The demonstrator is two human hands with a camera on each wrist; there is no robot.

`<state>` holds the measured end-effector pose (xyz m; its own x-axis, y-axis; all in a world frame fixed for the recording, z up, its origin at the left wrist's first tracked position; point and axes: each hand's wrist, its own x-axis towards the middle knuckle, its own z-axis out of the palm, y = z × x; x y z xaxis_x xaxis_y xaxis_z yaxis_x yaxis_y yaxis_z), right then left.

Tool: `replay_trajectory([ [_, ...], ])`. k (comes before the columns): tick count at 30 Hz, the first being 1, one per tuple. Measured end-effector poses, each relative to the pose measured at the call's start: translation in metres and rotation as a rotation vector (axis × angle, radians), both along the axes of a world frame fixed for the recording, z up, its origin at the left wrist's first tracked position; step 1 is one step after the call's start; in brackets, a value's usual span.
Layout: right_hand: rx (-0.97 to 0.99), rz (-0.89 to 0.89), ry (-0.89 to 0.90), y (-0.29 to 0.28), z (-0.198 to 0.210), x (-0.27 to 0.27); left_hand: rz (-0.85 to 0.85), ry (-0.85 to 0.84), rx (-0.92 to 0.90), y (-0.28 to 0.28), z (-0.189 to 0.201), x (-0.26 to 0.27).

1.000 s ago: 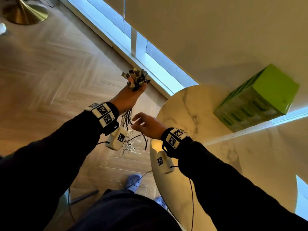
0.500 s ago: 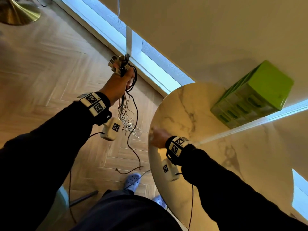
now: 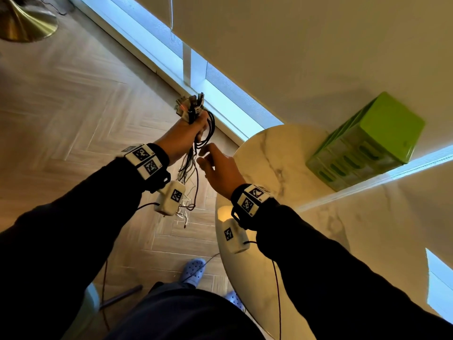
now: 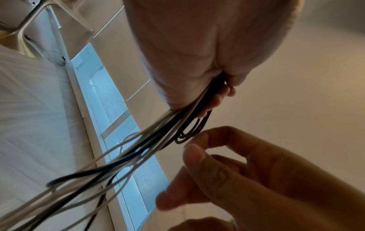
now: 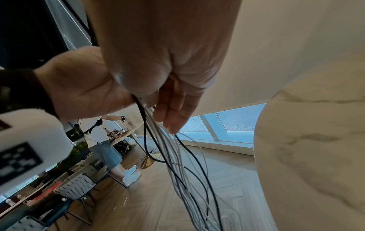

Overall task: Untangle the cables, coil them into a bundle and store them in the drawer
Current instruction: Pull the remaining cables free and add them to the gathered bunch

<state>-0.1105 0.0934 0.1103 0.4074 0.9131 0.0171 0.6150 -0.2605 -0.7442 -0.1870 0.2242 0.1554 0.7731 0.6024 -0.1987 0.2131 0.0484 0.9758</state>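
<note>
My left hand [image 3: 190, 131] is raised over the floor and grips a bunch of black and white cables [image 3: 190, 165] just below their plugs [image 3: 190, 107], which stick up out of the fist. Black loops [image 4: 190, 132] hang beside its fingers, and the long strands [image 5: 177, 164] trail down toward the floor. My right hand [image 3: 215, 165] is just right of the strands below the fist, fingers loosely spread, thumb and forefinger [image 4: 205, 154] apart with nothing between them. The green drawer unit [image 3: 365, 141] stands at the far side of the round marble table [image 3: 282, 155].
The table edge [image 5: 276, 156] is close on my right. A low window strip [image 3: 157, 49] runs along the floor ahead, and a brass lamp base [image 3: 24, 18] stands at far left. My feet in blue clogs [image 3: 193, 268] are below. Another person [image 5: 110, 150] stands by distant chairs.
My right hand has come up from the table edge to the strands under my left fist. The long black cable that hung to the floor is now gathered in loops at my left hand.
</note>
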Motion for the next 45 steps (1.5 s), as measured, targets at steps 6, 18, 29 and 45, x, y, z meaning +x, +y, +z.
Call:
replay_trajectory([
  [6, 0.067, -0.126, 0.032, 0.006, 0.005, 0.002, -0.004, 0.021, -0.045, -0.018, 0.000, 0.006],
  [18, 0.174, -0.213, 0.083, 0.008, 0.005, 0.005, 0.116, -0.032, -0.174, -0.027, 0.003, 0.005],
  [29, 0.196, -0.141, -0.024, 0.007, 0.008, 0.002, 0.175, -0.095, -0.273, -0.021, -0.010, 0.001],
  [45, -0.498, -0.251, 0.223, -0.028, -0.020, 0.010, 0.353, -0.148, -0.259, 0.016, 0.000, -0.010],
])
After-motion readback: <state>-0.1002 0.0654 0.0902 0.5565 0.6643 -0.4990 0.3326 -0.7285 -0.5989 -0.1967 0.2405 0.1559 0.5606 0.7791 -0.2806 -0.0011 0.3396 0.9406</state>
